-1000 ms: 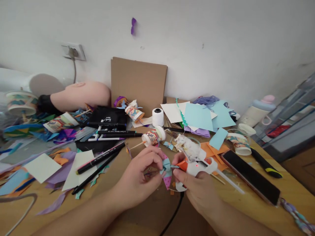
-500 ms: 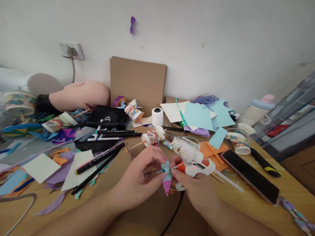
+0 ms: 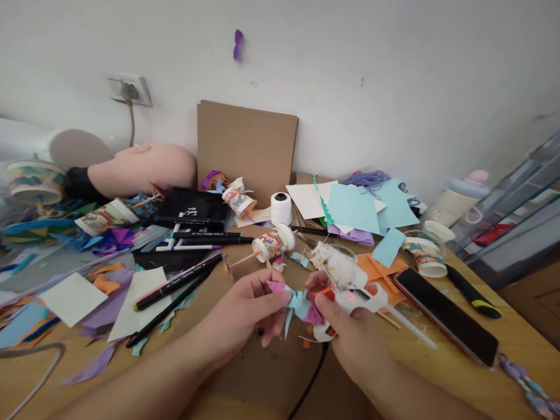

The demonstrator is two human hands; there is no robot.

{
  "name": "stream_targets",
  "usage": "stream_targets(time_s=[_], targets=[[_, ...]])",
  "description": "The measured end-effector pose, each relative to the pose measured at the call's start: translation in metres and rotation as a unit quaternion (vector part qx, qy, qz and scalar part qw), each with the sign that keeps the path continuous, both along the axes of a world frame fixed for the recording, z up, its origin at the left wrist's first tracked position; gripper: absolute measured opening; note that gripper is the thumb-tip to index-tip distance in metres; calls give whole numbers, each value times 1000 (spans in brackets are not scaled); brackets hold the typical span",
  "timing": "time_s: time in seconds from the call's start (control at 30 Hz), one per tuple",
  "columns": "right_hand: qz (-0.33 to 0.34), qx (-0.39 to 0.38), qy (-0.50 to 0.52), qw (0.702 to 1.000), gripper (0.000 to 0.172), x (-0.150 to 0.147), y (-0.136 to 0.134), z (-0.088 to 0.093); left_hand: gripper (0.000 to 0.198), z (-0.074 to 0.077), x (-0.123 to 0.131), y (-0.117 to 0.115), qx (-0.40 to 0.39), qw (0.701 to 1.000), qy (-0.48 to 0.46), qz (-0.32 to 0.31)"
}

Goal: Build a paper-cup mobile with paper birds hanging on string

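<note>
Pinching a pointed light-blue-and-pink paper piece (image 3: 299, 304) at near centre, the left hand (image 3: 250, 306) faces the right hand (image 3: 345, 324), whose grip cannot be told, beside the white-and-orange plastic glue gun (image 3: 361, 297) to the right.

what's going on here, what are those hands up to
A person's left hand pinches a small pink and light blue paper piece. The right hand is close to its other end; whether it grips it is unclear. A white glue gun, its light showing red, is just behind. A patterned cup lies farther back, a phone off to the right.
</note>
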State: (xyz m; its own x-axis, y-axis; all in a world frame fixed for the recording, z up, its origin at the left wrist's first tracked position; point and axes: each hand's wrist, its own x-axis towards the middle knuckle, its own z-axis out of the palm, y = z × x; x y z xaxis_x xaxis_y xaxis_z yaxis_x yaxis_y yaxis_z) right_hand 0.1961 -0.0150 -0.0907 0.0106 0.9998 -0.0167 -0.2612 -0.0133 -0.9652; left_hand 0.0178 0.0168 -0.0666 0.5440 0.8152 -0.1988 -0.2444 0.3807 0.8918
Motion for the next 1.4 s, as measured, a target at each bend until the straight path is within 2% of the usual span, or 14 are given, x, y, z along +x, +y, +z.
stream_targets(time_s=[0.07, 0.17, 0.3, 0.43, 0.53, 0.67, 0.9, 1.03, 1.17, 1.27, 1.4], targets=[[-10, -24, 30, 999, 27, -1, 3, -4, 33, 1, 1, 1, 12, 999, 2, 51], [-8, -64, 30, 997, 30, -3, 6, -4, 37, 1, 2, 3, 28, 997, 14, 67], [-30, -110, 40, 993, 36, -7, 6, 3, 35, -4, 2, 4, 15, 1000, -1, 28], [-38, -143, 70, 986, 43, -9, 5, 11, 33, -6, -1, 3, -61, 997, -43, -10], [-10, -139, 98, 985, 43, -10, 6, 14, 32, -5, -3, 3, -110, 990, -76, -38], [8, -140, 136, 981, 40, -10, 6, 16, 27, -5, -3, 4, -136, 982, -115, -66], [52, -134, 146, 979, 35, -9, 6, 14, 23, -3, -4, 3, -142, 980, -127, -64], [13, -85, 115, 990, 34, -6, 11, 17, 24, 2, -4, 3, -88, 991, -99, 7], [-52, 4, 98, 994, 27, 0, 13, 21, 23, 0, -4, 7, -6, 984, -90, 153], [2, 46, 80, 996, 28, 3, 8, 19, 22, -1, -6, 9, 80, 956, -78, 271], [58, 80, 15, 995, 43, 8, -2, 8, 20, 2, -9, 7, 158, 925, -42, 343]])
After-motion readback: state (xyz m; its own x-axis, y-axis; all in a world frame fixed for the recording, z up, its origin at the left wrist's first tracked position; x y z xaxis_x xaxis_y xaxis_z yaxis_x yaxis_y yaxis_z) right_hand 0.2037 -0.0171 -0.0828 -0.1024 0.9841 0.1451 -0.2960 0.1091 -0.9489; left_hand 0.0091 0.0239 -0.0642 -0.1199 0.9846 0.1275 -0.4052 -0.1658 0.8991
